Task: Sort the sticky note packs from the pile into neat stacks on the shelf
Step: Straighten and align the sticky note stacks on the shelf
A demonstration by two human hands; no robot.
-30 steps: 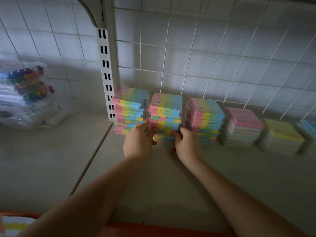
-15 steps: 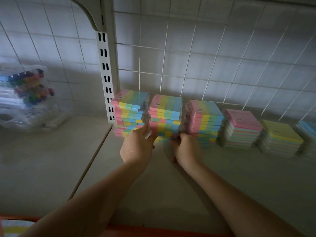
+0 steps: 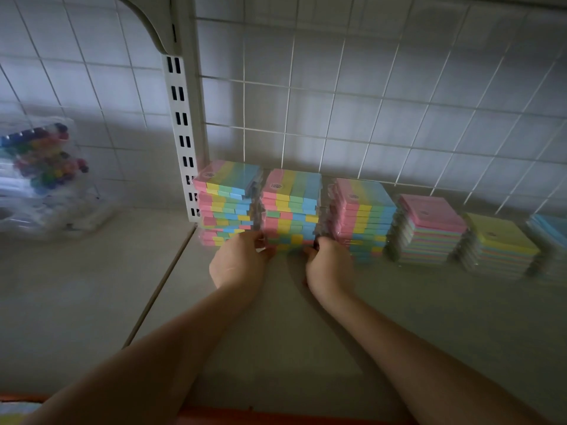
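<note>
Three stacks of striped pastel sticky note packs stand at the back of the shelf: a left stack, a middle stack and a right stack. My left hand grips the bottom left corner of the middle stack. At the stack's bottom right corner my right hand grips it too. Both hands' fingers curl round its lower packs. Further right stand a pink-topped stack, a yellow-topped stack and a blue-topped stack.
A white slotted upright stands just left of the stacks, with a wire grid back panel behind them. A clear bag of coloured markers lies on the neighbouring shelf at left. An orange rim runs along the bottom edge.
Both hands stay on the base of the middle stack, and the stack has shifted slightly back into line with its neighbours.
</note>
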